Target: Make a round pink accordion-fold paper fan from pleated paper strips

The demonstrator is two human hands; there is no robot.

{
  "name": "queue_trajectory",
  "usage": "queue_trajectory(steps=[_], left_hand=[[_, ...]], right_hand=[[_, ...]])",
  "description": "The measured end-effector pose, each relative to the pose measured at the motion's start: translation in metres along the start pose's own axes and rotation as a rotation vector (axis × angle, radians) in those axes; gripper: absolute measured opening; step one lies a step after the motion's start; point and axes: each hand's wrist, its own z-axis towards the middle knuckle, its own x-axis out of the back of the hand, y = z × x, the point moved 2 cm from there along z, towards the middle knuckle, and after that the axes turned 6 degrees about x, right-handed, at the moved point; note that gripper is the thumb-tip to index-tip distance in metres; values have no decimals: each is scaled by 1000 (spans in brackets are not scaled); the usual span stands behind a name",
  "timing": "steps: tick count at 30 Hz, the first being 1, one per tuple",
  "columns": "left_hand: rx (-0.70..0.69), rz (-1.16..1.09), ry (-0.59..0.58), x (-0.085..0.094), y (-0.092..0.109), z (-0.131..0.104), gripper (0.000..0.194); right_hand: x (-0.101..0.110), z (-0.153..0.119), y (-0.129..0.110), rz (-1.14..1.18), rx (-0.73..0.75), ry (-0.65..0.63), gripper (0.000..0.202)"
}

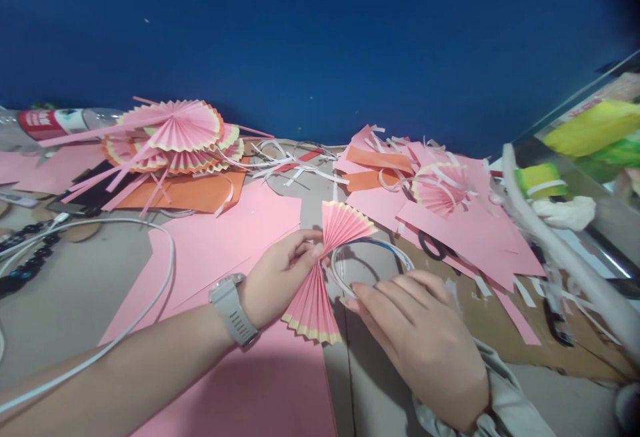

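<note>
Pink, yellow-edged fan (316,300), grey watch (235,310), blue wall (300,44)

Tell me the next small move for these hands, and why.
I'd probably draw a strip from what looks like a tape roll towards the pleated paper: the left hand pinches the paper's middle, its two halves flare apart, and the right hand seems to hold the roll close by.

We held our left hand (285,270) just beyond the watch (234,307) on its wrist (256,305), thumb (309,262) pinched against curled fingers (299,244), bare forearm (155,365) behind the watch; right of it, our right hand (425,340) arched knuckles-up, thumb near fingertips (361,288).
</note>
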Motion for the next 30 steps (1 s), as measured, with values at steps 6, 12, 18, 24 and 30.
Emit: queue_trajectory(steps=[6, 12, 18, 24, 30], left_hand=[[-85, -21, -164, -3, 8, -8, 20], [-39, 1, -151, -2, 3, -7, 24], [39, -76, -135, -3, -1, -8, 20], [24, -31, -117, -4, -1, -9, 19], [43, -20, -188, -7, -1, -10, 30]], right_hand=[[0, -1, 0, 28, 4, 55, 13], [2, 0, 4, -9, -56, 57, 13], [-7, 0, 14, -87, -186, -52, 20], [-18, -2, 14, 152, -298, -205, 18], [-15, 2, 12, 321, -360, -132, 8]])
